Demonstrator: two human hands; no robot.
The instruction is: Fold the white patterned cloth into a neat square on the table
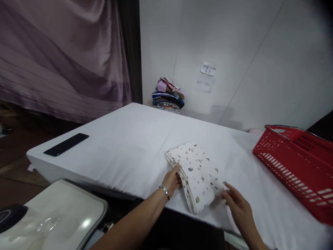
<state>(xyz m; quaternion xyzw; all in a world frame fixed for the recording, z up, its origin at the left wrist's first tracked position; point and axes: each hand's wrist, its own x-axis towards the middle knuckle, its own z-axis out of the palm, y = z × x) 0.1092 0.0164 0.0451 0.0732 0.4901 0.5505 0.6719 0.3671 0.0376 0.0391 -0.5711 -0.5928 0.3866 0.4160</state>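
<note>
A folded white cloth with small printed figures (197, 172) lies near the front edge of a table covered in white sheeting (130, 146). My left hand (172, 181), a bracelet on its wrist, presses its fingers against the cloth's left folded edge. Fingers stretched out, my right hand (238, 205) touches the cloth's lower right corner. Neither hand lifts the cloth.
A red plastic basket (296, 163) stands on the table at the right. A black phone (66, 144) lies at the far left. A stack of folded coloured cloths (168, 95) sits at the back by the wall. A pale lidded bin (59, 215) is below left.
</note>
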